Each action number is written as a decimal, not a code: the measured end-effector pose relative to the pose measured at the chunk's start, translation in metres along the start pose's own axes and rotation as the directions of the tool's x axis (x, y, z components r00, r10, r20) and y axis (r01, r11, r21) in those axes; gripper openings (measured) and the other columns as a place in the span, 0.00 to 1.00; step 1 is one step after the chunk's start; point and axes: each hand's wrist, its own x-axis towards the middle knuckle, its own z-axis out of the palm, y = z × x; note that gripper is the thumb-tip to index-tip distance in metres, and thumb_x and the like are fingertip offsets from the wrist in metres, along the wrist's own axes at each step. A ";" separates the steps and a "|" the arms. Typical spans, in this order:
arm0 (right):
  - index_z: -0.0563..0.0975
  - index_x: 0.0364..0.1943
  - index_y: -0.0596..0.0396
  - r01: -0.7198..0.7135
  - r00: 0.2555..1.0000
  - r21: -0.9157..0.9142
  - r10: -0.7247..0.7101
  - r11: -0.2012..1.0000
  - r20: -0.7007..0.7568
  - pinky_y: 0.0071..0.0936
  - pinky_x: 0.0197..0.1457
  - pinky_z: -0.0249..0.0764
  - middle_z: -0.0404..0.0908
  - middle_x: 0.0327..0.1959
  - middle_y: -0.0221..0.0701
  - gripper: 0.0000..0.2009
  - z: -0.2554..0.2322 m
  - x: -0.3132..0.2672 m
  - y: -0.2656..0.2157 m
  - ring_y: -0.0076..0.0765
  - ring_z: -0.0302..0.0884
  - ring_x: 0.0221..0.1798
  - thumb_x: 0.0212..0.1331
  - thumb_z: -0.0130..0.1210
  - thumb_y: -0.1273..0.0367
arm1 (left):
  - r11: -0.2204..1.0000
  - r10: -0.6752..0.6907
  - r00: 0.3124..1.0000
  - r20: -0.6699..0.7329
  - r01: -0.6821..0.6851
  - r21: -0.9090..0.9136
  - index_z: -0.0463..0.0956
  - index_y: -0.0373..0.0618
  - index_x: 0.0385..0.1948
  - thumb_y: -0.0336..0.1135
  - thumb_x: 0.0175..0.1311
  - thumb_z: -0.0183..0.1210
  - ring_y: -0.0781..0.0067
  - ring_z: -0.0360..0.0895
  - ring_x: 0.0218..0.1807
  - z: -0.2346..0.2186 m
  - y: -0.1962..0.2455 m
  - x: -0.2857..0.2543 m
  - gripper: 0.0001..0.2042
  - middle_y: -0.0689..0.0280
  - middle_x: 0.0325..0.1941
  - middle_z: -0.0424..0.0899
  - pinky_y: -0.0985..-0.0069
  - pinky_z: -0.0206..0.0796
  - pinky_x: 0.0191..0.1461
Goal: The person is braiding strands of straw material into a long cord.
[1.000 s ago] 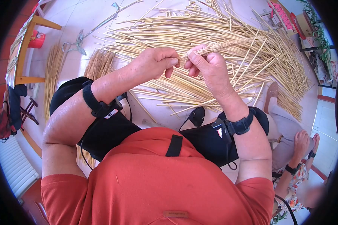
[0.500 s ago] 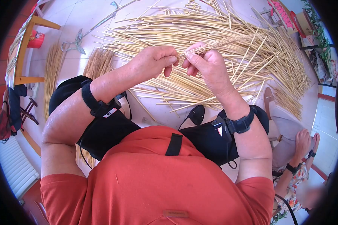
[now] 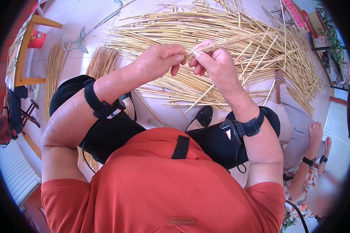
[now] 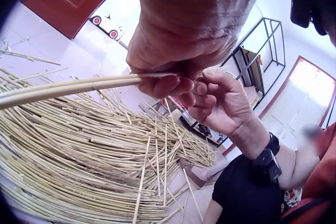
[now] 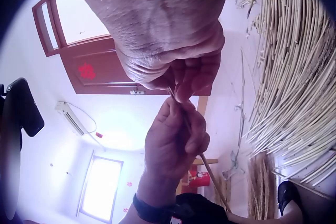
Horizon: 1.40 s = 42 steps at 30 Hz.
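Note:
Over the pile of stalks, my left hand (image 3: 163,58) pinches pale sorghum stalks (image 4: 68,88) between thumb and curled fingers. In the left wrist view they reach out side by side to the left of that hand. Close by on the right, my right hand (image 3: 217,68) grips the thin upper part, thumb on top. A feathery seed head (image 3: 239,39) sticks out to the right beyond it. In the right wrist view the two hands nearly meet, and a stalk (image 5: 210,174) runs down out of the left one. Fingers partly hide the gripped spot.
A large pile of loose stalks (image 3: 171,37) covers the floor ahead. Feathery bundles (image 3: 102,62) lie at left, near a wooden table (image 3: 27,50) and a red bucket (image 3: 37,39). Another person's legs (image 3: 299,116) are at the right, a brown shoe (image 3: 279,83) beside the pile.
Both hands keep their hold and shift only slightly. At right, the other person's leg and brown shoe have moved forward toward the pile, and a stalk now stands upright at the pile's far right.

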 end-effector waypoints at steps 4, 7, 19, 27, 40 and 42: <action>0.74 0.37 0.58 0.009 1.000 -0.015 -0.009 1.000 0.006 0.18 0.27 0.70 0.78 0.25 0.31 0.08 -0.001 0.001 0.002 0.20 0.73 0.23 0.59 0.49 0.68 | 0.999 0.002 1.000 -0.008 -0.001 0.032 0.73 0.43 0.34 0.36 0.66 0.47 0.81 0.69 0.23 0.000 -0.001 0.001 0.08 0.71 0.18 0.75 0.78 0.63 0.31; 0.75 0.38 0.56 0.010 1.000 -0.024 -0.010 1.000 0.014 0.17 0.27 0.69 0.79 0.25 0.31 0.08 0.000 0.001 0.004 0.20 0.72 0.23 0.62 0.49 0.67 | 0.998 -0.031 1.000 -0.004 0.031 0.053 0.74 0.44 0.34 0.36 0.66 0.48 0.81 0.69 0.23 -0.001 0.000 0.001 0.08 0.71 0.18 0.76 0.78 0.62 0.30; 0.76 0.33 0.59 -0.025 1.000 -0.054 0.025 0.998 -0.002 0.18 0.27 0.69 0.79 0.24 0.31 0.10 0.001 0.001 0.002 0.20 0.73 0.23 0.60 0.50 0.66 | 0.998 -0.043 0.999 -0.014 0.044 0.036 0.74 0.44 0.33 0.37 0.65 0.48 0.85 0.65 0.18 -0.001 -0.002 0.001 0.09 0.72 0.17 0.75 0.81 0.61 0.23; 0.76 0.34 0.58 -0.065 0.997 -0.129 0.070 0.989 0.037 0.18 0.27 0.69 0.79 0.26 0.32 0.10 -0.001 0.002 0.009 0.19 0.73 0.23 0.61 0.50 0.64 | 0.993 -0.024 1.000 0.016 0.022 0.117 0.74 0.43 0.32 0.39 0.66 0.46 0.78 0.69 0.19 0.000 -0.009 0.004 0.11 0.69 0.17 0.75 0.77 0.64 0.25; 0.72 0.41 0.56 0.047 0.998 -0.263 -0.035 0.964 0.052 0.13 0.21 0.61 0.76 0.21 0.28 0.09 0.000 -0.003 0.018 0.14 0.65 0.19 0.59 0.51 0.68 | 0.967 0.091 0.995 0.032 -0.096 0.236 0.72 0.43 0.32 0.38 0.66 0.45 0.64 0.75 0.25 0.008 -0.018 0.003 0.10 0.63 0.19 0.75 0.68 0.66 0.33; 0.72 0.41 0.56 0.051 0.998 -0.254 -0.039 0.966 0.055 0.13 0.21 0.61 0.76 0.21 0.28 0.09 0.001 -0.004 0.017 0.14 0.65 0.19 0.59 0.51 0.68 | 0.963 0.106 0.994 0.025 -0.109 0.246 0.72 0.43 0.32 0.39 0.66 0.45 0.64 0.75 0.25 0.007 -0.019 0.003 0.10 0.63 0.19 0.75 0.68 0.66 0.33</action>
